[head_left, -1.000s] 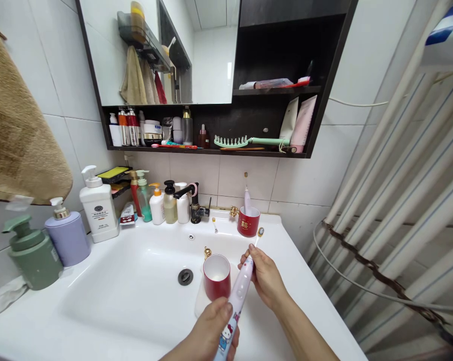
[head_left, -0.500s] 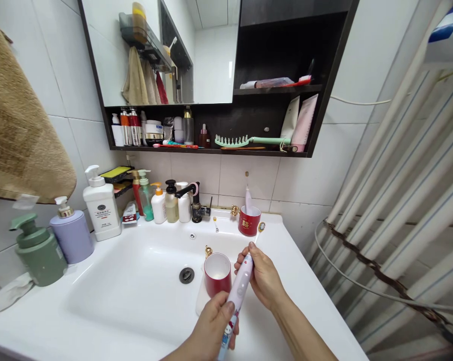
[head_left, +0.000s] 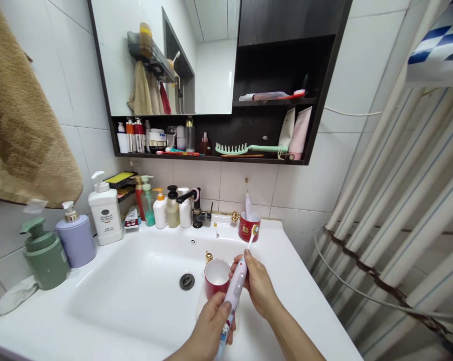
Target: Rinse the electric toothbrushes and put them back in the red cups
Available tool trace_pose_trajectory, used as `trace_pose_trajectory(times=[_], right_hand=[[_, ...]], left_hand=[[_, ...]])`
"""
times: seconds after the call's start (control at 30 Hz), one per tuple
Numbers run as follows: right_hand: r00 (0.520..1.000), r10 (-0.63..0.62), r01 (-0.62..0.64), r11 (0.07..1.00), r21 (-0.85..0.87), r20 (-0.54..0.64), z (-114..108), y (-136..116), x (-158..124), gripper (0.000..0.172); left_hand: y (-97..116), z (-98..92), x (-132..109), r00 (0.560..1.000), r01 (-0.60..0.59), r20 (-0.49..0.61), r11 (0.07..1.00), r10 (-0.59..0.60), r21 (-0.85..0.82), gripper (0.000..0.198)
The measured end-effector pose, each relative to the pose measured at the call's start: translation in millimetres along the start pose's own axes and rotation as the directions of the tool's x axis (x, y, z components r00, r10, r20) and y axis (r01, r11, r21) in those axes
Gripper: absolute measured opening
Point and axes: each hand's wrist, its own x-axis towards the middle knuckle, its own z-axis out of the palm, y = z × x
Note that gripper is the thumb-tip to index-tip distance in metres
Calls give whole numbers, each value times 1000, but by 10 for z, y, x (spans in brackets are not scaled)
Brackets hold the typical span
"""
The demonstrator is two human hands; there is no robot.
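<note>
Left hand (head_left: pixel 213 319): fingers clamped around lower handle of electric toothbrush (head_left: pixel 236 283), above right side of sink (head_left: pixel 117 288). Right hand (head_left: pixel 261 285): fingers closed at its neck. Likely light, stiff, slippery when wet; grip handle. Near red cup (head_left: pixel 212 287): contents unclear. Far red cup (head_left: pixel 244 230), right: holds second toothbrush (head_left: pixel 248 204).

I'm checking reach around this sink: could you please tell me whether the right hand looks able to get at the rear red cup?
Probably yes, after releasing the electric toothbrush: only its brush head overlaps the rear red cup in view, with the right hand nearby.
</note>
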Motion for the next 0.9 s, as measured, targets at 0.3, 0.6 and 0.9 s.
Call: trace_pose_trajectory(times=[0.3,0.6,0.9], right_hand=[[979,-114,157,951,-268,171,228,-186,8,37],[916,-402,360,810,-463,10,327,-132,518,41],[911,-413,319,679,-661,15,173,242,484,39]], left_hand=[[253,-114,106,989,-97,-103,992,105,77,35],[327,-301,174,903,-78,-133,460,408,884,25],[266,-200,347,977,-140,114,137,179,981,24]])
